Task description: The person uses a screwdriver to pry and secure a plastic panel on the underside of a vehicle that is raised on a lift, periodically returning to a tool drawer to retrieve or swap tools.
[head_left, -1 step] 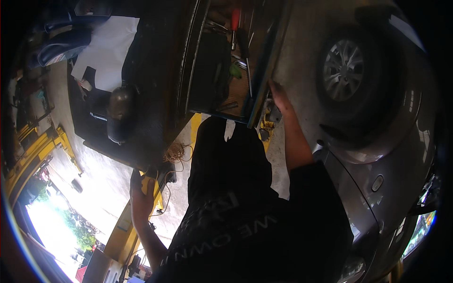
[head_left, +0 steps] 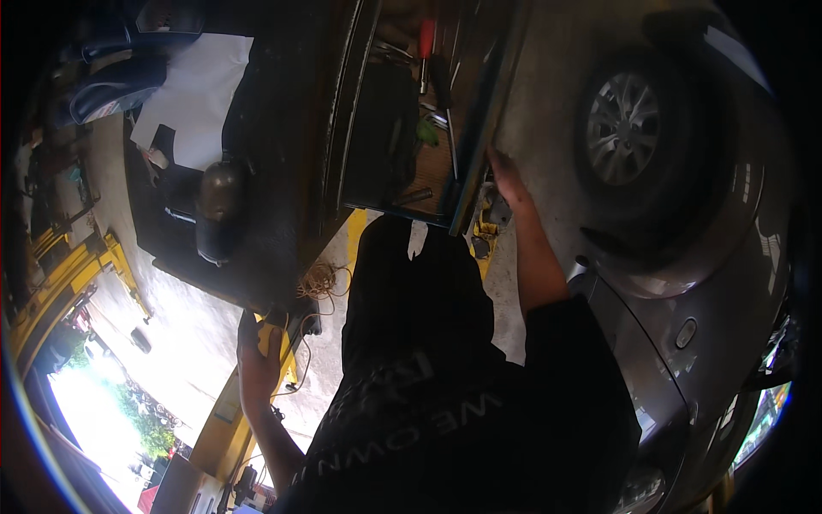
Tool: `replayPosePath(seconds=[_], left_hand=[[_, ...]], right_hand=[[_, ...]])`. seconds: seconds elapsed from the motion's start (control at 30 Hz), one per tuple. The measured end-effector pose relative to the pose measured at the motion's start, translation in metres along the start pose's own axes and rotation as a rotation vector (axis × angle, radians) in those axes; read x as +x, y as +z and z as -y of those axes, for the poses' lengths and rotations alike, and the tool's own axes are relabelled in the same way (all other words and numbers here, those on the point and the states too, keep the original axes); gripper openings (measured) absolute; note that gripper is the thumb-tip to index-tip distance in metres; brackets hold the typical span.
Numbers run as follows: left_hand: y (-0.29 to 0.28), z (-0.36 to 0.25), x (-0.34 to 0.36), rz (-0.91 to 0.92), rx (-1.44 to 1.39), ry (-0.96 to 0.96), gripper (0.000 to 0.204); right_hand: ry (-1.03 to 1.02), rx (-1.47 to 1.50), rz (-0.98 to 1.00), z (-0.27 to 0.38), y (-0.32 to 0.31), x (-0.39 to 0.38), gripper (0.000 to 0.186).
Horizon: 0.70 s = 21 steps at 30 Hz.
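A black short-sleeved shirt with faded grey lettering is worn with dark trousers.

Passable at one o'clock between tool tray and car wheel; obstructed at twelve by red-handled tool.

Grey-lettered blk shirt, dk-blue-edged drawer, red-handled screwdriver, white paper, yellow post & grey car w/ silver wheel.

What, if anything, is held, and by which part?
Cannot be told: the right hand touches a blue rectangular drawer's side; the left hand is near a black tabletop.
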State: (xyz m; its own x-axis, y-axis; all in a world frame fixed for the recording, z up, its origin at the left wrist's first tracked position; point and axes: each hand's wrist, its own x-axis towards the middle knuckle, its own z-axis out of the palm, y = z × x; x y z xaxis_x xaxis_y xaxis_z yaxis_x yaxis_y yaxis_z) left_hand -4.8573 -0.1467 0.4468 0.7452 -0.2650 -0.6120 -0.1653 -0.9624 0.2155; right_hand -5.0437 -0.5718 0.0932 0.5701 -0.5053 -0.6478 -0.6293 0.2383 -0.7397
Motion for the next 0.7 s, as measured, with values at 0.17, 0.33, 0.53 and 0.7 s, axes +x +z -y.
replayPosePath(seconds=[0.17,0.33,0.53,0.7], left_hand=[[-0.004,-0.014,0.002,0.019,-0.044,-0.034,0.057],[-0.004,-0.016,0.003,0.005,-0.011,-0.017,0.055],[-0.003,-0.005,0.003,0.008,-0.01,-0.021,0.057],[-0.003,-0.007,0.003,0.008,-0.02,-0.023,0.056]], right_hand=[[-0.044,0.041,-0.028,-0.016,0.002,0.007,0.079],[-0.062,0.106,-0.024,-0.033,0.004,0.016,0.08],[-0.005,0.103,-0.034,-0.014,0.004,0.006,0.079],[-0.027,0.088,-0.056,-0.006,0.004,0.0,0.079]])
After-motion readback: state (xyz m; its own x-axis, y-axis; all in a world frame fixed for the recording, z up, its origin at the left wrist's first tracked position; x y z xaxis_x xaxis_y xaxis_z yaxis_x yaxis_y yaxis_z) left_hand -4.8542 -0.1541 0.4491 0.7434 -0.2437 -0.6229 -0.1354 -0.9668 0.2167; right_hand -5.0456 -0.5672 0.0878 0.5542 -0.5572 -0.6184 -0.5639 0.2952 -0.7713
